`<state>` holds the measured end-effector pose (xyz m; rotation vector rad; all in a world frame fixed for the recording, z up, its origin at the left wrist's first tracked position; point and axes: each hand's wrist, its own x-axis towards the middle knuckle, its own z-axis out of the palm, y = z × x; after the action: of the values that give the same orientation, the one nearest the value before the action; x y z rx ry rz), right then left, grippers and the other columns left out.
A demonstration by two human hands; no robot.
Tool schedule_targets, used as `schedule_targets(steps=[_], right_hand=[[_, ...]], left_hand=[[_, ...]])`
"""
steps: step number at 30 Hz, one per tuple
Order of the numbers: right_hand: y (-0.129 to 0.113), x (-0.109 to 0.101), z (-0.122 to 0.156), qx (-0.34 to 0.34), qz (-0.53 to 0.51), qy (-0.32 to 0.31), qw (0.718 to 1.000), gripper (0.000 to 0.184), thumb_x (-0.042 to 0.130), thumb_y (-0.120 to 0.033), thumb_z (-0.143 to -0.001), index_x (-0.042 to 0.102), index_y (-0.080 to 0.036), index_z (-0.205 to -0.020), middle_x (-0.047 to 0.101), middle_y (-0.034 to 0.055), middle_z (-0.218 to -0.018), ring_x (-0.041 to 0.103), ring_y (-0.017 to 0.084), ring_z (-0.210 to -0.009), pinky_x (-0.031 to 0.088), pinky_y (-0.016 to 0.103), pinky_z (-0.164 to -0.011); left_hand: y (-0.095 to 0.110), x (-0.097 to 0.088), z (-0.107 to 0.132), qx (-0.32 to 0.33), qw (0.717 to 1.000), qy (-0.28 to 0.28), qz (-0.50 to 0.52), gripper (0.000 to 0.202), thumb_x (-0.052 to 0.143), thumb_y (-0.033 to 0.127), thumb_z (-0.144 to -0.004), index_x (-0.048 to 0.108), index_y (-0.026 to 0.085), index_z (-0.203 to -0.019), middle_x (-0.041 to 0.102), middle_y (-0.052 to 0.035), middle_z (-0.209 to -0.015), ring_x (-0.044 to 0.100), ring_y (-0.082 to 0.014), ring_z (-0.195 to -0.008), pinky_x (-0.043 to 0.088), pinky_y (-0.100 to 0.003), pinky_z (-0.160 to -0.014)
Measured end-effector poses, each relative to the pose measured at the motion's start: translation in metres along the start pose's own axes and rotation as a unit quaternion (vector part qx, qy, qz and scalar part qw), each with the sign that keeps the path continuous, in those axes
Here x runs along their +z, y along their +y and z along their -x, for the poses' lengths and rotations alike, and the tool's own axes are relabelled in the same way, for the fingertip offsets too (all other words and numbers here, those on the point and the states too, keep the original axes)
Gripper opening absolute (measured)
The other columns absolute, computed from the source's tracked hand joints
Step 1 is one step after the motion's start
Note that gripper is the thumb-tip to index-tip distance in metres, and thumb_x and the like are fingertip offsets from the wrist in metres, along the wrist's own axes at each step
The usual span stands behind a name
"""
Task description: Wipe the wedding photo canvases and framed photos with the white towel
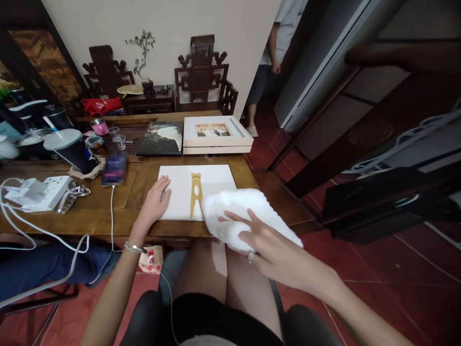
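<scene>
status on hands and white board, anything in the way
Left hand at white board's left edge; right hand on white cloth, fingers spread; board flat on table, yellow figure showing; cloth hides near right corner.

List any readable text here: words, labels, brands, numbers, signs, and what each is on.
Nothing legible.
Red bag: white marking, too blurred to read.
Dark picture: marks at top edge, too small.
Pixelated device: unreadable.
Package under the table: red print, too blurred.
White board: yellow figure, no text visible.
</scene>
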<state>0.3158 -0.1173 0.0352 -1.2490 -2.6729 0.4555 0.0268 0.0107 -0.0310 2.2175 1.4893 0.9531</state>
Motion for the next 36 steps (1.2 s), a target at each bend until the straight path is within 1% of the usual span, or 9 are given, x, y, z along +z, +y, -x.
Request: schedule_targets(steps=[3, 7, 10, 13, 16, 23, 27, 32, 36], right_hand=[[0.012, -0.007, -0.009, 0.032, -0.009, 0.002, 0.999, 0.027, 0.039, -0.006, -0.079, 0.06, -0.019, -0.089, 0.068, 0.0101, -0.109, 0.053, 0.029, -0.123, 0.033, 0.05, -0.109], [0.053, -0.005, -0.064, 0.072, 0.017, 0.032, 0.997, 0.021, 0.039, -0.013, -0.086, 0.059, -0.016, -0.087, 0.07, 0.0104, -0.092, 0.064, 0.029, -0.1, 0.033, 0.052, -0.106], [0.076, 0.004, -0.106, 0.075, 0.05, 0.075, 0.993, 0.023, 0.038, -0.015, -0.089, 0.06, -0.012, -0.095, 0.065, 0.0178, -0.114, 0.055, 0.033, -0.118, 0.026, 0.061, -0.106], [0.079, 0.015, -0.123, 0.081, 0.092, 0.111, 0.986, 0.025, 0.04, -0.018, -0.091, 0.062, -0.01, -0.101, 0.045, 0.0219, -0.142, 0.027, 0.038, -0.139, 0.02, 0.068, -0.105], [0.062, 0.024, -0.108, 0.068, 0.116, 0.117, 0.984, 0.024, 0.043, -0.017, -0.089, 0.065, -0.011, -0.093, 0.039, 0.0193, -0.148, 0.024, 0.037, -0.141, 0.019, 0.069, -0.107], [0.008, 0.015, -0.018, -0.02, 0.06, 0.08, 0.995, 0.019, 0.045, -0.007, -0.078, 0.062, -0.015, -0.078, 0.053, 0.0183, -0.137, 0.033, 0.032, -0.138, 0.026, 0.058, -0.112], [0.013, 0.004, -0.007, -0.016, 0.028, 0.071, 0.997, 0.021, 0.044, -0.011, -0.084, 0.062, -0.019, -0.084, 0.064, 0.0111, -0.125, 0.044, 0.029, -0.132, 0.037, 0.05, -0.109], [0.06, 0.01, -0.064, 0.032, 0.043, 0.1, 0.994, 0.022, 0.041, -0.022, -0.092, 0.062, -0.017, -0.089, 0.06, 0.0131, -0.129, 0.051, 0.032, -0.125, 0.034, 0.052, -0.109], [0.086, 0.015, -0.119, 0.051, 0.092, 0.132, 0.986, 0.032, 0.037, -0.029, -0.096, 0.062, -0.01, -0.104, 0.047, 0.0185, -0.142, 0.033, 0.035, -0.138, 0.021, 0.061, -0.11]], left_hand=[[0.0, 0.0, 0.0, 0.001, 1.0, -0.003, -0.001, 0.042, 0.043, 0.027, -0.089, 0.058, 0.008, -0.123, 0.051, -0.0177, -0.14, 0.042, -0.0256, -0.135, 0.03, -0.046, -0.115], [0.0, 0.0, 0.001, -0.002, 1.0, -0.002, 0.003, 0.041, 0.044, 0.027, -0.09, 0.059, 0.009, -0.123, 0.051, -0.0165, -0.14, 0.042, -0.025, -0.135, 0.03, -0.045, -0.115], [0.0, 0.0, 0.001, -0.003, 1.0, 0.002, 0.014, 0.039, 0.045, 0.028, -0.09, 0.059, 0.012, -0.123, 0.052, -0.0145, -0.139, 0.043, -0.0243, -0.135, 0.03, -0.045, -0.115], [0.0, 0.0, 0.001, -0.002, 1.0, 0.0, 0.02, 0.039, 0.045, 0.027, -0.09, 0.059, 0.012, -0.122, 0.052, -0.0146, -0.139, 0.042, -0.0245, -0.135, 0.03, -0.045, -0.115], [0.0, 0.0, 0.001, 0.0, 1.0, -0.003, 0.017, 0.039, 0.045, 0.027, -0.089, 0.059, 0.01, -0.122, 0.052, -0.0165, -0.139, 0.042, -0.0252, -0.135, 0.03, -0.045, -0.115], [0.0, 0.001, 0.001, 0.01, 1.0, -0.001, 0.02, 0.039, 0.046, 0.026, -0.09, 0.059, 0.012, -0.123, 0.051, -0.015, -0.14, 0.042, -0.0254, -0.135, 0.03, -0.046, -0.114], [0.0, 0.001, 0.0, 0.012, 1.0, 0.0, 0.013, 0.04, 0.046, 0.026, -0.089, 0.059, 0.01, -0.123, 0.051, -0.0164, -0.14, 0.042, -0.0254, -0.135, 0.03, -0.046, -0.115], [0.0, -0.001, 0.0, 0.002, 1.0, -0.003, 0.015, 0.04, 0.046, 0.027, -0.089, 0.059, 0.011, -0.122, 0.051, -0.0152, -0.14, 0.042, -0.0247, -0.135, 0.03, -0.045, -0.115], [0.001, -0.003, 0.0, -0.001, 1.0, -0.002, 0.026, 0.039, 0.047, 0.028, -0.088, 0.06, 0.012, -0.121, 0.052, -0.0144, -0.139, 0.043, -0.0239, -0.135, 0.03, -0.044, -0.115]])
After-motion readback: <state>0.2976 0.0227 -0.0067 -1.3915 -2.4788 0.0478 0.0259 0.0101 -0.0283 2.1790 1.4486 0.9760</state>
